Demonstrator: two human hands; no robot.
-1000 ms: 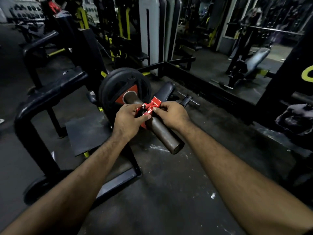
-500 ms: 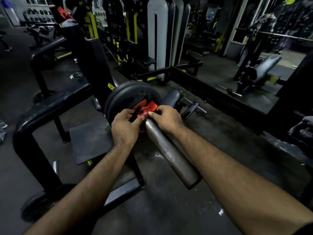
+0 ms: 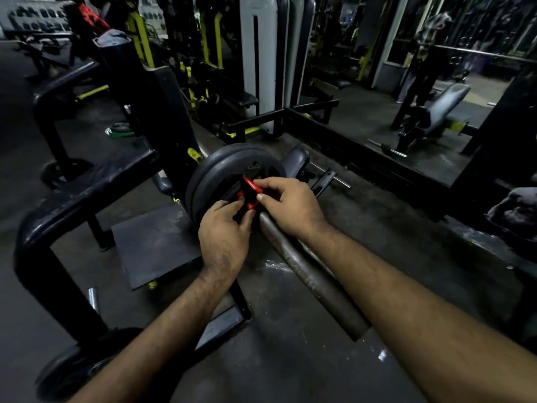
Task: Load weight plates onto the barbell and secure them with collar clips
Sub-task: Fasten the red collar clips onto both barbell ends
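In the head view, both hands are working at the inner end of the barbell sleeve (image 3: 308, 274), which is jutting toward the camera above the dark floor (image 3: 290, 367). Two black weight plates (image 3: 215, 181) are sitting on the sleeve, close together, and the red collar clip (image 3: 250, 189) is lying right up at the face of the outer plate. The left hand (image 3: 225, 237) is curling its fingers onto the lower part of the clip from below; the right hand (image 3: 286, 206) is pinching the upper part between thumb and fingers, so both are gripping the same clip.

The dim light is hiding whether the clip's lever is latched, and whether the clip is touching the plate or sitting just beside it. The main risk, as I judge it, is that the clamp is closing with a gap remaining, letting the plates creep outward under load. A fingertip could also be getting caught between lever and body as it snaps down. If the grip is uneven, the clip could be seating crooked and slipping along the smooth steel.
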